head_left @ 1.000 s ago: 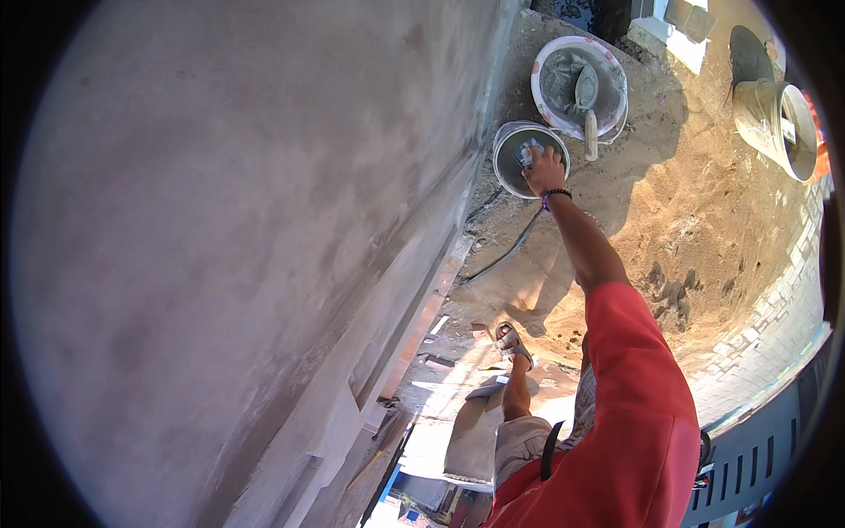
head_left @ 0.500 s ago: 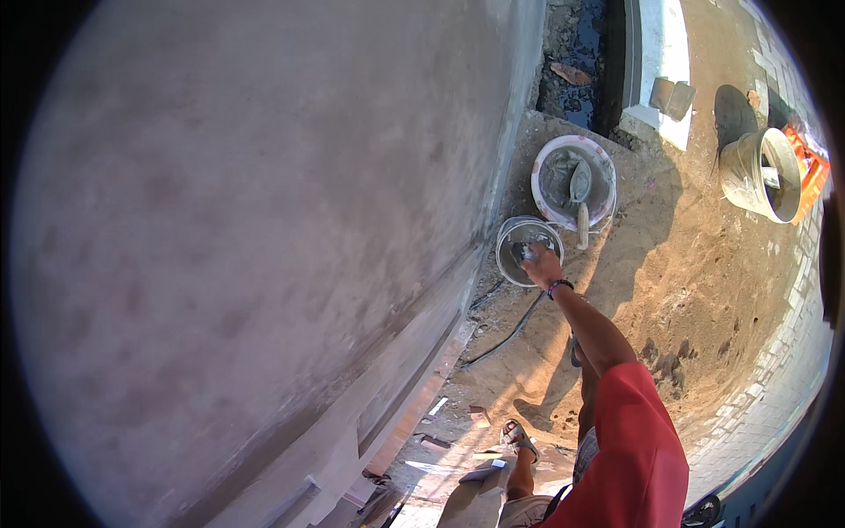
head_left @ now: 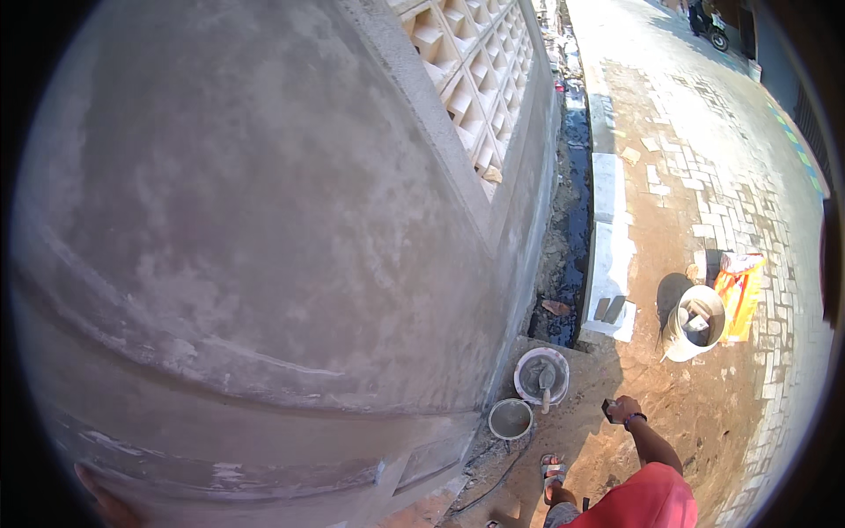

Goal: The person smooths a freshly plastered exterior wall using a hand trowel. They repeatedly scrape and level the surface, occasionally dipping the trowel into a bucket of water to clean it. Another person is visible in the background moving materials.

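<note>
My right hand (head_left: pixel 627 408) grips a small dark flat object (head_left: pixel 610 411), held out to the right of the two containers. A small bucket (head_left: pixel 510 420) of grey liquid stands by the wall base, beside a wide basin (head_left: pixel 523 377) with grey mix and a wooden-handled trowel (head_left: pixel 546 387) in it. My left hand (head_left: pixel 104 497) shows only partly at the lower left edge, near or against the grey plastered wall (head_left: pixel 264 220); its fingers are unclear.
A drainage channel (head_left: pixel 576 220) with white kerb blocks (head_left: pixel 607 264) runs along the wall below a pierced block screen (head_left: pixel 466 97). A pail (head_left: pixel 679 339) and an orange sack (head_left: pixel 739 308) stand on sandy ground right of it. Paving (head_left: pixel 704 185) leads to a parked scooter (head_left: pixel 713 31).
My right hand has lifted the object out of the small bucket and moved it rightward. My view has swung up along the wall, showing more drain and street; my left hand appears at lower left.
</note>
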Demonstrator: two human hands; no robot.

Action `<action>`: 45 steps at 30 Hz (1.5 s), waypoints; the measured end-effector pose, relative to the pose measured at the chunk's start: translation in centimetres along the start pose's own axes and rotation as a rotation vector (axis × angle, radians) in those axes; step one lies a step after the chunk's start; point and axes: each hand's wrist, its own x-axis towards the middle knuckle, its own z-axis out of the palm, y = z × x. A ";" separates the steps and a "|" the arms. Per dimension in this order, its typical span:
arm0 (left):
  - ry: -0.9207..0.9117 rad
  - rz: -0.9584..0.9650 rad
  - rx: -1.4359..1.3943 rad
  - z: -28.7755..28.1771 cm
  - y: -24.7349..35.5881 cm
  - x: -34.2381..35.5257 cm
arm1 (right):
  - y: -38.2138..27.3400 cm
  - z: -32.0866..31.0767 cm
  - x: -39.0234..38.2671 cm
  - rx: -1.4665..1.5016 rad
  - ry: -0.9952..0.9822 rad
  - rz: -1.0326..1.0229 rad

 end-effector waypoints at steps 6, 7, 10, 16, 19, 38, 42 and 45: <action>-0.010 -0.183 -0.026 -0.6 0.2 4.6 | -6.4 -10.6 -2.2 1.653 -0.520 -0.066; -0.053 -0.199 -0.046 -1.0 0.0 4.6 | -6.0 -10.1 -0.8 1.834 -0.663 -0.012; -0.073 -0.234 -0.040 -2.5 0.7 4.6 | -8.3 -8.7 1.8 0.524 0.224 -0.306; -0.086 -0.266 -0.042 -2.5 0.9 4.0 | -31.0 -21.8 -9.8 0.893 0.384 -0.763; -0.101 -0.265 -0.070 -2.8 1.3 4.9 | -42.5 -30.9 -18.1 0.985 0.483 -1.267; -0.088 -0.289 -0.106 -2.9 0.7 4.5 | -68.2 -49.5 -44.0 0.875 1.282 -1.780; -0.104 -0.297 -0.107 -3.2 0.8 4.4 | -61.9 -43.8 -39.1 0.748 1.067 -1.943; -0.117 -0.295 -0.083 -3.4 0.7 4.5 | -62.7 -48.0 -40.9 0.939 1.110 -1.935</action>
